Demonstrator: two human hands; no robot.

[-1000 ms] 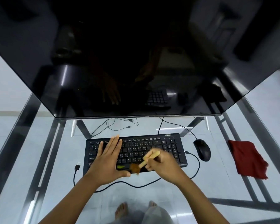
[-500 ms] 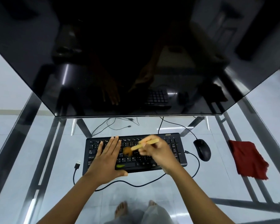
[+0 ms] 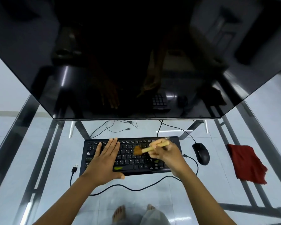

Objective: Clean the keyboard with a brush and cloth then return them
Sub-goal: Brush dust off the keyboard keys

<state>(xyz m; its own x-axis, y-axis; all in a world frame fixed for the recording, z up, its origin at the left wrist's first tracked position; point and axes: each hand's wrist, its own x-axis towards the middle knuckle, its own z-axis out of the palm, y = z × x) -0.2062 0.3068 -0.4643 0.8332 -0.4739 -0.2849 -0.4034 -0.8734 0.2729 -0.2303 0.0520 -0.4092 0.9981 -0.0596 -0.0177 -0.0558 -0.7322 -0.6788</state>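
Observation:
A black keyboard (image 3: 133, 166) lies on the glass desk in front of me. My left hand (image 3: 104, 161) rests flat on its left half, fingers straight. My right hand (image 3: 165, 154) grips a small brush (image 3: 146, 149) by its light wooden handle. The brown bristles point left and touch the keys near the keyboard's middle. A red cloth (image 3: 246, 163) lies crumpled on the desk at the far right, apart from both hands.
A large dark monitor (image 3: 136, 62) leans over the back of the glass desk (image 3: 39, 159). A black mouse (image 3: 201, 153) sits right of the keyboard. A loose USB plug (image 3: 75, 168) and its cable curl along the keyboard's front. My bare feet show below the glass.
My right hand swept the brush from the keyboard's front edge up to the upper rows, then slightly down toward the middle rows. My left hand stayed flat on the keys.

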